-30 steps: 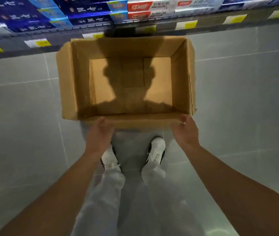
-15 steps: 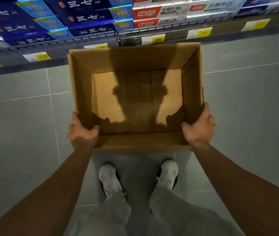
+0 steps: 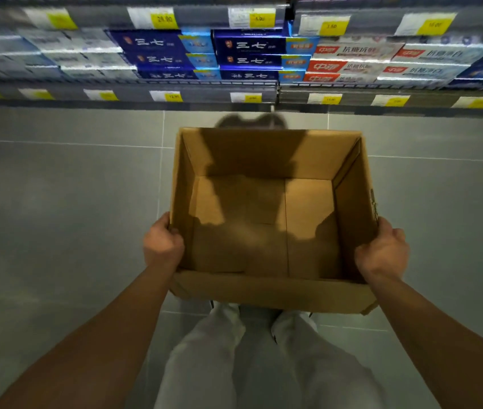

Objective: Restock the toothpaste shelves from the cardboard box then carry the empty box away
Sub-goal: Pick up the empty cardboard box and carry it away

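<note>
An open brown cardboard box (image 3: 266, 290) with nothing inside is held above the floor in front of my legs. My left hand (image 3: 162, 243) grips its left wall near the front corner, thumb over the rim. My right hand (image 3: 383, 253) grips the right wall the same way. Beyond the box, the shelf (image 3: 175, 95) carries stacked toothpaste cartons: dark blue ones (image 3: 160, 54) in the middle and red-and-white ones (image 3: 352, 63) to their right.
Grey floor tiles (image 3: 57, 216) spread to both sides of the box. Yellow price tags (image 3: 330, 26) line the shelf edges. My pale trousers (image 3: 228, 349) and shoes show below the box.
The box has come up off the floor and toward me. My hands shifted from its front edge to its two side walls. More of the shelves is now in view.
</note>
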### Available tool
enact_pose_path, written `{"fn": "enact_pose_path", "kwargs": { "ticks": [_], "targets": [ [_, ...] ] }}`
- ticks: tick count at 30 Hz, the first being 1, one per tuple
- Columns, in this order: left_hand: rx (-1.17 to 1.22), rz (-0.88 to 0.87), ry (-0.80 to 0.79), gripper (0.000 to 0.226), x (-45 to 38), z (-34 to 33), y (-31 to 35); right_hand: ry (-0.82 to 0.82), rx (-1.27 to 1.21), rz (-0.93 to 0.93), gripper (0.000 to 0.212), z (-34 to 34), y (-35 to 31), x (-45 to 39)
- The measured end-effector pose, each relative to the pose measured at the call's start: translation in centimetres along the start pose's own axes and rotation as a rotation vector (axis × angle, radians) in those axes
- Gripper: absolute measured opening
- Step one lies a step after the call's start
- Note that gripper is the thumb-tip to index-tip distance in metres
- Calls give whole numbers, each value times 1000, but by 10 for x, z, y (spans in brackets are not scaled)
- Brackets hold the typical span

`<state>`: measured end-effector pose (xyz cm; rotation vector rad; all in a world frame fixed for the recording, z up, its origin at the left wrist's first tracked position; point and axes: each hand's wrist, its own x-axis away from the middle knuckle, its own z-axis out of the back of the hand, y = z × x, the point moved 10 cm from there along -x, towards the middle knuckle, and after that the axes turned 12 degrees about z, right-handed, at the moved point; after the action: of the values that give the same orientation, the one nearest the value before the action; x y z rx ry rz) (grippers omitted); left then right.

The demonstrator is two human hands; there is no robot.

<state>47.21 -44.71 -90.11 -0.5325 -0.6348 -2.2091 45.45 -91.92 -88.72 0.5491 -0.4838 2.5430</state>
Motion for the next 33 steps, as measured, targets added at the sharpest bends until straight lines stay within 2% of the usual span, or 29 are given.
{"fn": "enact_pose_path", "kwargs": {
  "ticks": [3, 8, 10, 15, 19, 22, 26, 33],
  "targets": [
    [-47, 61, 20, 42, 33, 51, -19, -50, -62, 39, 67, 25, -32, 36],
    [-88, 74, 87, 65, 107, 152, -36, -79, -52, 203, 84, 85, -91, 99],
    [-87, 91, 132, 67, 138, 191, -49, -92, -39, 285, 84, 111, -115, 122],
    [4, 285, 175, 71, 235, 276, -112, -93, 36, 503, 78, 181, -176, 194],
    [204, 344, 221, 73, 314, 332, -178, -106, 106, 671, 73, 218, -240, 260],
    [298, 404, 284, 64, 368, 371, -231, -123, 164, 836, 68, 225, -303, 312],
    [456, 606, 345, 56, 426, 405, -320, -127, 238, 1059, 59, 213, -401, 398],
    [721, 778, 512, 54, 464, 474, -458, -187, 269, 1338, 62, 141, -551, 554]
  ]
}}
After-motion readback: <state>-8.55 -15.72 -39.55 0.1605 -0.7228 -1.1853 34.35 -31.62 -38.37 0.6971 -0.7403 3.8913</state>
